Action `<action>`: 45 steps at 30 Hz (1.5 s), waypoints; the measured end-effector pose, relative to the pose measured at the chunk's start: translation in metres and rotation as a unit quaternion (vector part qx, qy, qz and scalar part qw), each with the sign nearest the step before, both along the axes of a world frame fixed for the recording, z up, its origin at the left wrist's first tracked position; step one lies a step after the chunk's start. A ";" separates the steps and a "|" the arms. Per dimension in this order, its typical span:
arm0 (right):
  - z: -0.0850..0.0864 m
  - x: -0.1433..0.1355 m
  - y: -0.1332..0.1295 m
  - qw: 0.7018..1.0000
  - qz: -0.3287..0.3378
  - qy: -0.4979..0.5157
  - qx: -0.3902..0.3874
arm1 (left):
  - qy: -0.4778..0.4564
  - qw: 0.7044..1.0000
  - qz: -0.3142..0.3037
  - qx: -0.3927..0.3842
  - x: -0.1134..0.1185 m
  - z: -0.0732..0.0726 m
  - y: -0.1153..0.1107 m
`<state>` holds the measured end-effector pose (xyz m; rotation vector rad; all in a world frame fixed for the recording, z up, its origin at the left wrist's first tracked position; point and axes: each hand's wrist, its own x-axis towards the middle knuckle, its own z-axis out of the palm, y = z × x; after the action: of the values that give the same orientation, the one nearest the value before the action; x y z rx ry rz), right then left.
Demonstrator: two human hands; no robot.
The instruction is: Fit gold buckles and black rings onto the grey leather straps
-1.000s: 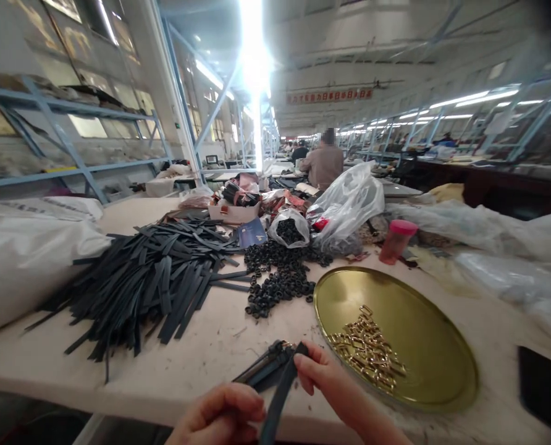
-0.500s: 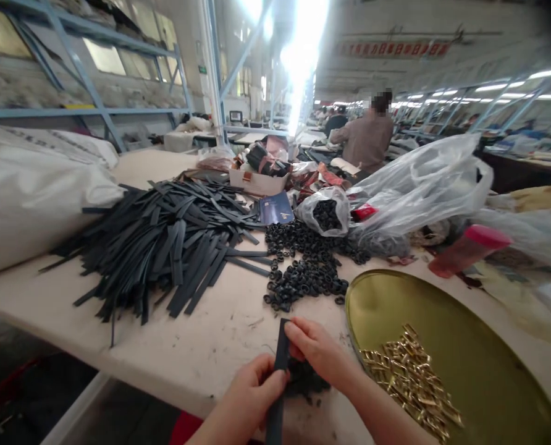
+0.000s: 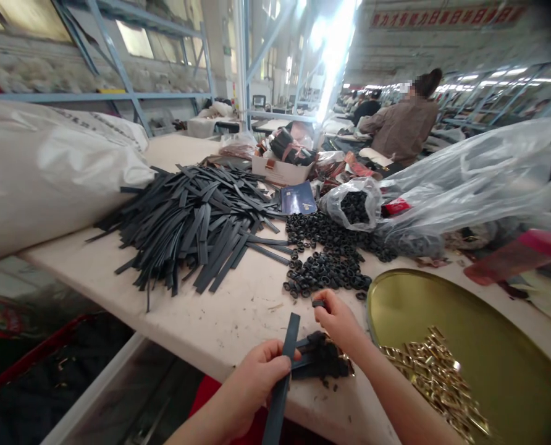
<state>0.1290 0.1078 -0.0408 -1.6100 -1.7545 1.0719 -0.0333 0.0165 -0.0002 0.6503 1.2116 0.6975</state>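
Black strap: in the left hand, over the near edge of the worktop, slanted, top end free and pointing away from the wearer, lower end running out of frame at the bottom. Left-hand grip clamped on the strap, thumb on top. Right-hand grip is closed on a small black loop, pinched at the fingertips, apart from the strap and just short of the loop pile.

Under and between the hands: dark strap bundle lying on the worktop, some gold metal showing at its right end. Partly covered, can't count pieces.

Left of the loops: big heap of loose black straps, ends fanned toward the near edge. White sack beyond it on the left.

Right: gold tray, gold buckles piled on its near-left part. Pink-lidded container tilted, behind the tray.

Behind the loop pile: clear bag with more loops inside, blue card next to it, white box behind. Co-worker in a brown top further back.
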 end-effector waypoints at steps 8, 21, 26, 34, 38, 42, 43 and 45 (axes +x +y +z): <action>0.031 0.025 -0.070 0.857 -0.091 0.457 -0.219 | -0.088 0.995 -0.041 0.000 0.023 0.002 -0.024; 0.012 0.051 -0.132 0.771 -0.241 0.542 -0.231 | -0.109 0.989 -0.083 -0.062 0.056 0.005 -0.063; 0.006 0.053 -0.138 0.745 -0.246 0.568 -0.249 | -0.125 0.986 -0.064 -0.087 0.058 0.002 -0.064; -0.002 0.050 -0.139 0.756 -0.245 0.553 -0.251 | -0.123 0.985 -0.051 -0.109 0.055 -0.006 -0.057; 0.002 0.046 -0.140 0.770 -0.221 0.547 -0.241 | -0.033 0.997 -0.074 -0.012 0.053 -0.020 -0.055; 0.002 0.045 -0.139 0.789 -0.236 0.515 -0.239 | 0.097 0.981 -0.120 0.116 0.049 -0.031 -0.052; 0.001 0.046 -0.138 0.797 -0.238 0.503 -0.236 | 0.122 0.973 -0.130 0.144 0.047 -0.031 -0.051; -0.001 0.046 -0.138 0.825 -0.236 0.465 -0.218 | 0.157 0.959 -0.149 0.183 0.044 -0.029 -0.049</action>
<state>0.1752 -0.0303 -0.0420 -1.2614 -0.4543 1.6650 0.0109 -0.0327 -0.0288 1.2639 1.2445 0.5787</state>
